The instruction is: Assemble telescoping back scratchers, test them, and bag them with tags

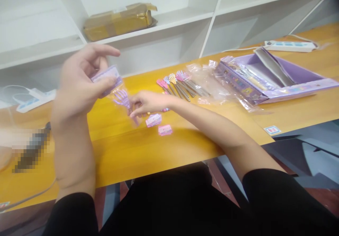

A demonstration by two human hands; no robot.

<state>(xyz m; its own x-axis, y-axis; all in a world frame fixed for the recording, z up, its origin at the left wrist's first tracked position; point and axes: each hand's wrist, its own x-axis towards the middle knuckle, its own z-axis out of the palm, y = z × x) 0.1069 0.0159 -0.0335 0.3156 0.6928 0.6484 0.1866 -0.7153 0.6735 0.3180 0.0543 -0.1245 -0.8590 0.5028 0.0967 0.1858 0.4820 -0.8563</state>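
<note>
1. The left hand (86,77) is raised above the table (124,158), pinching a lilac card (107,80) between thumb and fingers; its index finger sticks out.
2. The right hand (148,102) grips a blurred purple hand-shaped piece (122,97) by its lower part; the piece is just below the card.
3. Two pink packets (159,125) lie near the right hand; beyond it, colourful hand-topped sticks (176,82) lie bunched beside clear wrappers (212,84) and an open purple box (265,77).

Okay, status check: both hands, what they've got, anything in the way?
Left hand pinching purple card. Right hand gripping purple hand-shaped piece, blurred. Small pink packets close by.
</note>
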